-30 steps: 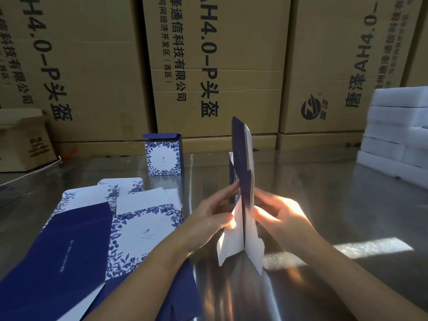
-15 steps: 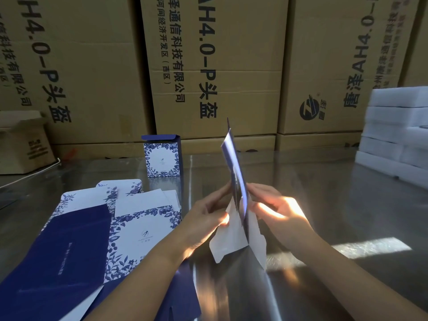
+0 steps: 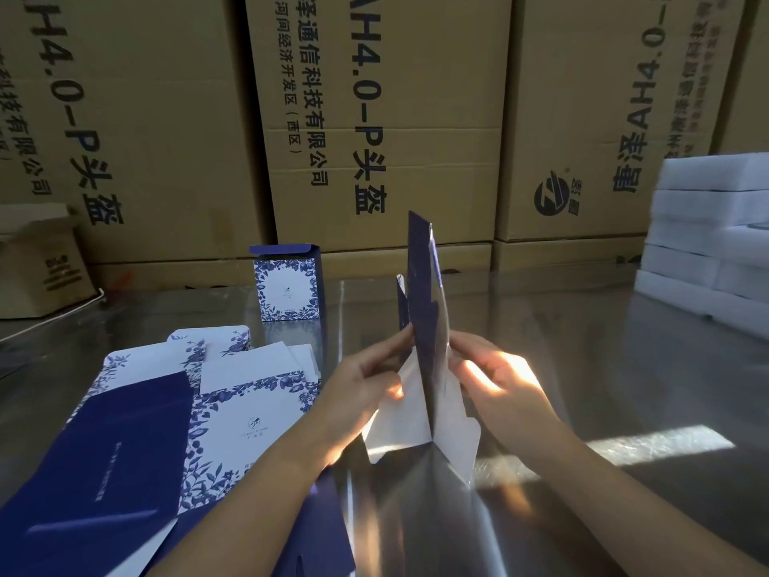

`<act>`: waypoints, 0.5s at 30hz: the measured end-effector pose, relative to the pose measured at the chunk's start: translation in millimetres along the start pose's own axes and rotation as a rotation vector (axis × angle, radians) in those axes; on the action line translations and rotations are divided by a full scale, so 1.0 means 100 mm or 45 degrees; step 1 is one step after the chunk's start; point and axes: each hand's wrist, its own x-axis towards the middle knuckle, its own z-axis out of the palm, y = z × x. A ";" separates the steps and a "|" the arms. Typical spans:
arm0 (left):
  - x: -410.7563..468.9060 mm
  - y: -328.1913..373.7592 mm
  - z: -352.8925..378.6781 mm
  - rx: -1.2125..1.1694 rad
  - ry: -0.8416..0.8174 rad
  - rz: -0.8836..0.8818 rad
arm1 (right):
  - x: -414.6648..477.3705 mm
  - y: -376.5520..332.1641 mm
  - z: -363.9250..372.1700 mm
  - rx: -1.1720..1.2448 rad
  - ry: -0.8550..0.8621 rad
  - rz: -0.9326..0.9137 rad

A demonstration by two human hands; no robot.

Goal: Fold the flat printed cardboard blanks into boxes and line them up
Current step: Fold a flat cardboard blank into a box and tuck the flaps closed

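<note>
One blank (image 3: pixel 424 310) between two hands (image 3: pixel 366 385) (image 3: pixel 499 381)

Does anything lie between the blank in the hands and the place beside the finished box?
Nothing visible does. The left hand and right hand hold the blank upright; the table from it to the finished box is bare steel. The flat blanks lie nearer, to the left, off that path.

The stacked brown cartons (image 3: pixel 374 118) read "AH4.0-P头盔" and "有限公司".

Left hand (image 3: pixel 366 385), right hand (image 3: pixel 499 381) pinch blank (image 3: pixel 424 285), forearms converging.
</note>
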 end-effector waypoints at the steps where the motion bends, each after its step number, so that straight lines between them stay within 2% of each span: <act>1: 0.00 0.00 0.00 0.002 0.004 0.000 | 0.00 0.00 0.00 0.010 0.003 0.013; 6: -0.03 0.00 0.06 0.092 -0.047 0.016 | 0.00 0.01 0.04 -0.094 -0.069 -0.031; 15: -0.07 0.02 0.08 0.132 -0.079 0.033 | -0.02 -0.04 0.04 -0.126 -0.062 -0.015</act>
